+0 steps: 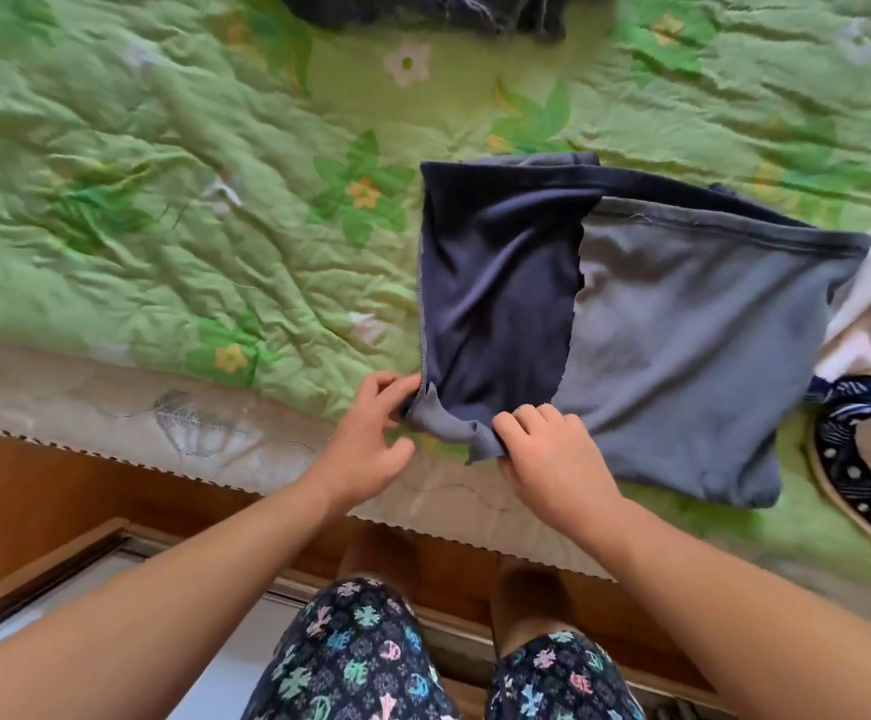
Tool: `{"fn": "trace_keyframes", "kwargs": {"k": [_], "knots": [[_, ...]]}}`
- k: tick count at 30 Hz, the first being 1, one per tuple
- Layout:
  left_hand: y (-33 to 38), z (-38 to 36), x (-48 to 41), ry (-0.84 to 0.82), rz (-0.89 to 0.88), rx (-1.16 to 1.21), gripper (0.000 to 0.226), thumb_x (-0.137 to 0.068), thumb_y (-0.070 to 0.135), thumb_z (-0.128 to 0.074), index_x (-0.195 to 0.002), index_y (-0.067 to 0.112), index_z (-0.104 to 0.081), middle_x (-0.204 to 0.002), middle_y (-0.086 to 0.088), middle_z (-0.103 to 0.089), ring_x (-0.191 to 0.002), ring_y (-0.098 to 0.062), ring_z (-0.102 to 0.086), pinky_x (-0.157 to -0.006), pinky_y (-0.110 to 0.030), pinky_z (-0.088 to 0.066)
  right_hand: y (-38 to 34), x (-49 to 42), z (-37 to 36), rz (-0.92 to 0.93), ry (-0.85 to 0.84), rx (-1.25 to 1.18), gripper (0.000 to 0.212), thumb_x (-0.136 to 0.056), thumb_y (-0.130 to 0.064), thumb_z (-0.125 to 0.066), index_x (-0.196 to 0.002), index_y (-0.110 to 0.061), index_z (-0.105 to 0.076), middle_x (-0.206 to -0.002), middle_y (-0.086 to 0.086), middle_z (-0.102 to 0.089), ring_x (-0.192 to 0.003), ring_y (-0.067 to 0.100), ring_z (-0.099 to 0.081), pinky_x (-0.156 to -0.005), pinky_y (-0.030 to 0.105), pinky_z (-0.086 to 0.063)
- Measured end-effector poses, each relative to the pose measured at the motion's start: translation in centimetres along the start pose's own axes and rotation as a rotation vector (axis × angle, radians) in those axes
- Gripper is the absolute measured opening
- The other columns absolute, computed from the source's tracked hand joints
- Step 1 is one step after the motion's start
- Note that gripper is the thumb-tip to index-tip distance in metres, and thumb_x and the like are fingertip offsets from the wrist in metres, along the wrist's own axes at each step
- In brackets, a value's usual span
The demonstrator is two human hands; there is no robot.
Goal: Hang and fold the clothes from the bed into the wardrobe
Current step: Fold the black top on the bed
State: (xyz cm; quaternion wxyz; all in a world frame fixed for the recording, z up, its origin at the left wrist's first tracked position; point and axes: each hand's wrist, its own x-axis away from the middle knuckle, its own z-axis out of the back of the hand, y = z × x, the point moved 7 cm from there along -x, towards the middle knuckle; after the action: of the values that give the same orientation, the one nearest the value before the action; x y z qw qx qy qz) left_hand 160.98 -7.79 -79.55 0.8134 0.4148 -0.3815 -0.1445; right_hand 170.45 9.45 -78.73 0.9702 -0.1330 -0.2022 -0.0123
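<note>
Bottom centre, nearest: patterned shorts [360, 652]. Just above, mid-frame: left hand [366, 439] pinching the lower left corner of the navy garment [496, 283], right hand [553, 459] clenched on its loose hem. Spread half-folded on the green bed [163, 174], right of centre. Likely mid-fold; next, calls for carrying that edge across and smoothing flat. Top edge: dark clothes [423, 10] waiting.

Grey-and-navy jersey garment [683, 330], lying flat near the green floral quilt's [163, 200] edge, navy half folded over leftward, near corner lifted
</note>
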Motion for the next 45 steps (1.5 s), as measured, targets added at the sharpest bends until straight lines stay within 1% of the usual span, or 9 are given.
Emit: {"fn": "trace_keyframes", "kwargs": {"k": [6,12,19,26,29,32,36,39,45], "knots": [[3.1,0.2,-1.0,0.046,-0.075,-0.088,0.022,-0.079,0.011,-0.072,-0.099,0.017,-0.065,-0.097,0.005,-0.062,-0.09,-0.01,-0.059,-0.085,-0.023,-0.045,-0.1,0.6,1.5,-0.001,-0.059,-0.249,0.029,-0.101,-0.035,-0.041,-0.088,-0.017,-0.059,-0.085,0.002,-0.056,-0.082,0.028,-0.053,-0.069,0.045,-0.045],[5.1,1.1,-1.4,0.041,-0.197,-0.131,0.008,-0.088,0.014,-0.064,-0.093,0.019,-0.06,-0.091,0.004,-0.064,-0.089,-0.017,-0.061,-0.084,-0.028,-0.047,2.7,1.0,0.4,-0.545,-0.11,-0.78,0.015,-0.1,-0.027,-0.045,-0.101,-0.023,-0.06,-0.092,0.005,-0.068,-0.091,0.027,-0.058,-0.082,0.04,-0.047],[-0.3,0.1,-0.7,-0.109,0.251,-0.007,0.019,-0.084,0.003,-0.063,-0.093,0.018,-0.055,-0.081,0.0,-0.062,-0.069,-0.009,-0.054,-0.069,-0.023,-0.045,2.3,0.4,-0.5,-0.468,-0.292,-0.479,0.011,-0.096,-0.022,-0.039,-0.098,-0.024,-0.049,-0.095,0.005,-0.066,-0.09,0.032,-0.058,-0.075,0.043,-0.051],[-0.2,-1.4,-2.2,-0.078,0.443,0.355,0.027,-0.093,0.018,-0.069,-0.118,0.018,-0.062,-0.107,0.001,-0.074,-0.096,-0.011,-0.072,-0.074,-0.021,-0.056,-1.2,-9.4,7.2,0.005,0.068,-0.049,0.036,-0.086,-0.009,-0.056,-0.121,-0.016,-0.054,-0.114,0.01,-0.052,-0.103,0.035,-0.049,-0.075,0.046,-0.047],[-0.8,-1.9,-2.6,-0.129,0.477,0.329,0.019,-0.089,0.007,-0.066,-0.106,0.014,-0.068,-0.101,-0.004,-0.074,-0.091,-0.014,-0.071,-0.078,-0.029,-0.06,-3.2,-14.7,8.8,0.224,0.004,0.234,0.054,-0.091,-0.011,-0.053,-0.143,-0.023,-0.043,-0.154,0.019,-0.031,-0.14,0.041,-0.029,-0.1,0.051,-0.04],[-0.8,-2.0,-2.9,-0.164,0.467,0.33,0.017,-0.078,0.011,-0.066,-0.094,0.009,-0.068,-0.088,-0.002,-0.071,-0.081,-0.016,-0.063,-0.075,-0.032,-0.051,-2.3,-19.4,9.6,0.203,-0.092,0.443,0.064,-0.1,-0.022,-0.045,-0.158,-0.033,-0.02,-0.168,0.018,0.006,-0.153,0.042,0.007,-0.118,0.067,-0.009],[-0.7,-2.4,-2.9,-0.176,0.443,0.397,0.014,-0.078,0.006,-0.062,-0.079,0.019,-0.058,-0.073,0.008,-0.058,-0.069,-0.01,-0.05,-0.068,-0.024,-0.043,1.9,-22.4,11.0,-0.095,-0.18,0.285,0.085,-0.087,-0.023,-0.058,-0.157,-0.025,-0.011,-0.156,0.023,-0.028,-0.147,0.044,-0.021,-0.114,0.073,-0.009],[-0.3,-2.2,-2.8,-0.178,0.393,0.408,0.021,-0.079,0.001,-0.059,-0.084,0.021,-0.055,-0.072,0.014,-0.058,-0.068,-0.005,-0.049,-0.063,-0.017,-0.042,3.0,-22.6,12.6,-0.098,-0.161,0.23,0.037,-0.08,-0.014,-0.055,-0.114,-0.012,-0.04,-0.116,0.018,-0.06,-0.112,0.038,-0.054,-0.105,0.06,-0.029],[2.3,-3.1,-2.2,-0.196,0.32,0.394,0.037,-0.077,0.009,-0.06,-0.111,0.022,-0.06,-0.102,0.009,-0.07,-0.095,-0.01,-0.063,-0.081,-0.026,-0.051,5.4,-21.0,15.7,-0.037,-0.079,0.167,0.019,-0.078,-0.012,-0.052,-0.096,-0.018,-0.05,-0.095,0.014,-0.058,-0.106,0.038,-0.053,-0.09,0.049,-0.035]]}}
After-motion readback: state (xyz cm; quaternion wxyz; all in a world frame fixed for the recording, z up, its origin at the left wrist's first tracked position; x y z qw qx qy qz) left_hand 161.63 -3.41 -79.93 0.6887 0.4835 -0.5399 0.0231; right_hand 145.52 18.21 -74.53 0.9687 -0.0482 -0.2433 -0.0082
